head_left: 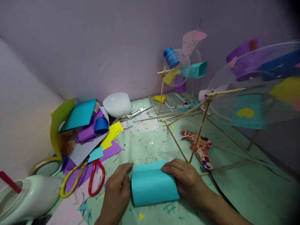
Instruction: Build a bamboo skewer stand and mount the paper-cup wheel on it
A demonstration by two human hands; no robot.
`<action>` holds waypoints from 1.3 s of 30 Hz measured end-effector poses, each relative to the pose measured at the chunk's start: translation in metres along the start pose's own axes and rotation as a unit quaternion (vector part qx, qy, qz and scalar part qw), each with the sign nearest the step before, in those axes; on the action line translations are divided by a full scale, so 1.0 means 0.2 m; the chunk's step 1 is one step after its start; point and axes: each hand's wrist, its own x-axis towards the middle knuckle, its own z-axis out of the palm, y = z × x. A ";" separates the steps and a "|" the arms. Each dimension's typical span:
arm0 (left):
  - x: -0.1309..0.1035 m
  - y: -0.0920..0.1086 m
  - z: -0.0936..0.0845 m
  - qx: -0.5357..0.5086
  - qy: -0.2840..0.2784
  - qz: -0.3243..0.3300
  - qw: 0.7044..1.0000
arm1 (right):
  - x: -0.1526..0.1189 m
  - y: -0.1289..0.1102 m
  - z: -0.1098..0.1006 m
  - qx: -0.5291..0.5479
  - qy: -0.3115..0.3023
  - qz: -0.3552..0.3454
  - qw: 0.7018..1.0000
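Observation:
A sheet of light blue paper point(154, 188), curled over into a loose roll, lies on the pale green table at the bottom centre. My left hand point(119, 187) holds its left end, the fingers bent in at the edge. At the upper right corner my right hand point(184, 178) presses on the paper with its fingers together. The thumbs are partly hidden. Scissors with one yellow and one red handle point(96, 178) rest on paper scraps to the left of my left hand.
Coloured paper point(81, 115) is heaped at the left, behind a white jar point(39, 195). Stick frames carrying clear discs with paper cups point(194, 70) stand at the right. A patterned paper shape point(199, 145) lies near my right hand; a white bowl point(117, 104) is by the wall.

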 end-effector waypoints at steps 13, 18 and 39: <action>0.21 0.17 -0.01 0.127 -0.280 -0.038 0.951 | 0.00 0.01 -0.01 0.042 0.008 -0.057 0.997; 0.18 0.18 -0.01 0.152 -0.281 -0.031 0.947 | 0.00 -0.01 0.00 0.028 0.014 -0.048 0.998; 0.09 0.26 0.03 0.165 -0.293 -0.047 0.941 | -0.02 -0.01 -0.03 0.090 -0.089 0.028 0.992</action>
